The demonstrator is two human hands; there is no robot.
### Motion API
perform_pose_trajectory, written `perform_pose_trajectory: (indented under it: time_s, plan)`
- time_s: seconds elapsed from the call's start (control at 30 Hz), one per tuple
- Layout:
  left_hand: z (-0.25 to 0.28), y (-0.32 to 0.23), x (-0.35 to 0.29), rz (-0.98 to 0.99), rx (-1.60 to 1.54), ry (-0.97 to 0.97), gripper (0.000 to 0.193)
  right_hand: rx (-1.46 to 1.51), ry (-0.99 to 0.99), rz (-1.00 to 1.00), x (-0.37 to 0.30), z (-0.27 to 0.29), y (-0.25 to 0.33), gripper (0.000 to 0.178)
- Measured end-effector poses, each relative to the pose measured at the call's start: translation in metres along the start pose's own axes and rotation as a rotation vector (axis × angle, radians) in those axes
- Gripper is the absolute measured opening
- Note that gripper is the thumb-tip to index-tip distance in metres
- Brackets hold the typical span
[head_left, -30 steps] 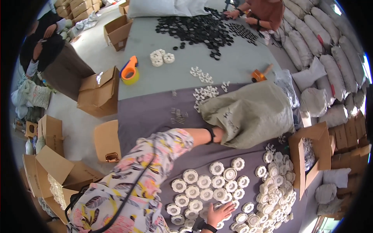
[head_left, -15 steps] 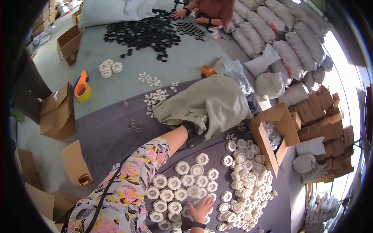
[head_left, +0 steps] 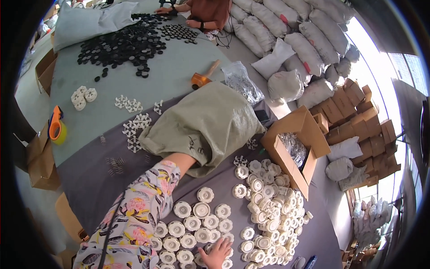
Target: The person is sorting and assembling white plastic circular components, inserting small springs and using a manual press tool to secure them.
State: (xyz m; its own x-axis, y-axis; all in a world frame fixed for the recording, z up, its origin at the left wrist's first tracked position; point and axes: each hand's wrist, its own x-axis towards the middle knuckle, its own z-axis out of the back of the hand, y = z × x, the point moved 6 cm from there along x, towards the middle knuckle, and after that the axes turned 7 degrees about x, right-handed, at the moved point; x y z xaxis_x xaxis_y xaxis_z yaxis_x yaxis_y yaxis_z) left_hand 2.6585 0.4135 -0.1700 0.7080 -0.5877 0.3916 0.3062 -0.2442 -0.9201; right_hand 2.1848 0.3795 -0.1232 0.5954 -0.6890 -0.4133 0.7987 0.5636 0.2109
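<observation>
My left forearm [head_left: 180, 164] reaches into the mouth of a grey-green woven sack [head_left: 210, 119] in the middle of the table. The sack's cloth hides my left hand, so what its fingers do does not show. Lower down, my right hand [head_left: 217, 253] lies with fingers spread on white round scalloped plastic parts [head_left: 171, 244], which are laid out side by side. A heaped pile of similar white parts [head_left: 273, 215] is to the right of that hand. Small white spoked pieces [head_left: 136, 125] lie at the sack's left side.
An open cardboard box [head_left: 309, 166] with clear plastic inside stands right of the sack. An orange tape dispenser [head_left: 201, 80] and a clear bag [head_left: 242, 83] lie beyond. Black discs [head_left: 121, 45] cover the far table, where another person [head_left: 208, 15] works. Stuffed sacks [head_left: 304, 47] line the right.
My left arm has pushed deeper into the sack, and its wristband has gone out of sight. The sack bulges higher. My right hand stays spread on the white parts. The whole view has shifted.
</observation>
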Motion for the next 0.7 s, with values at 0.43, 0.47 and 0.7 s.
perform_pose_trajectory:
  time_s: [0.43,0.47,0.7]
  plan:
    - [-0.003,0.035,-0.038,0.111,-0.259,-0.075,0.042,0.07,-0.117,0.08,0.005,-0.004,-0.008,0.103]
    - [-0.001,0.036,-0.042,0.119,-0.276,-0.088,0.042,0.079,-0.104,0.08,0.006,-0.003,-0.007,0.103]
    - [0.038,0.04,-0.068,0.172,-0.359,-0.198,0.042,0.048,-0.121,0.068,0.003,-0.005,-0.006,0.102]
